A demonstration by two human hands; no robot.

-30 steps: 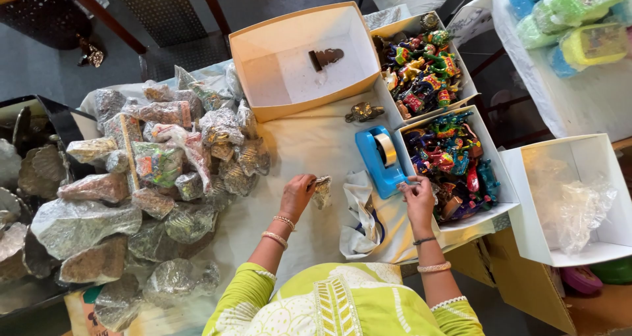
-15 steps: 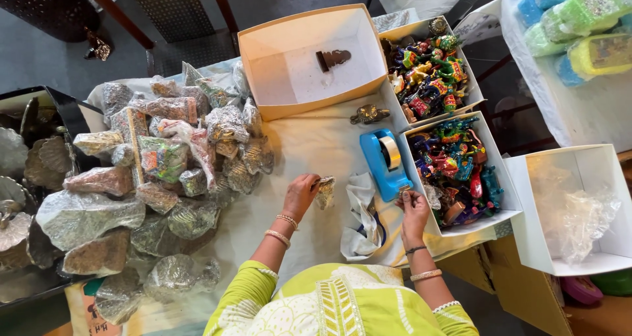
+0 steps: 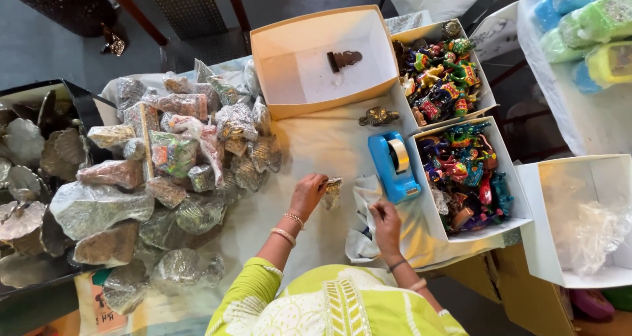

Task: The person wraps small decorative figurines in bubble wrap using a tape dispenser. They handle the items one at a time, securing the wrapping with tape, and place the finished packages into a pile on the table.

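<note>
Right hand (image 3: pixel 386 223) has pulled back from the blue tape dispenser (image 3: pixel 394 167), grip now loose on crumpled white wrap (image 3: pixel 366 207); left hand (image 3: pixel 308 195) still pinches small foil-wrapped figure (image 3: pixel 331 192).

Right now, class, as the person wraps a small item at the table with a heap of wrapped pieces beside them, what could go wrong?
1. The left hand pinches the small clear-wrapped piece only at its edge; that light grip might let it drop.
2. The heap of shiny wrapped pieces is piled loosely beside that hand; a nudge could topple some.
3. The blue tape dispenser sits just beyond the right hand; a quick reach may knock it.
</note>
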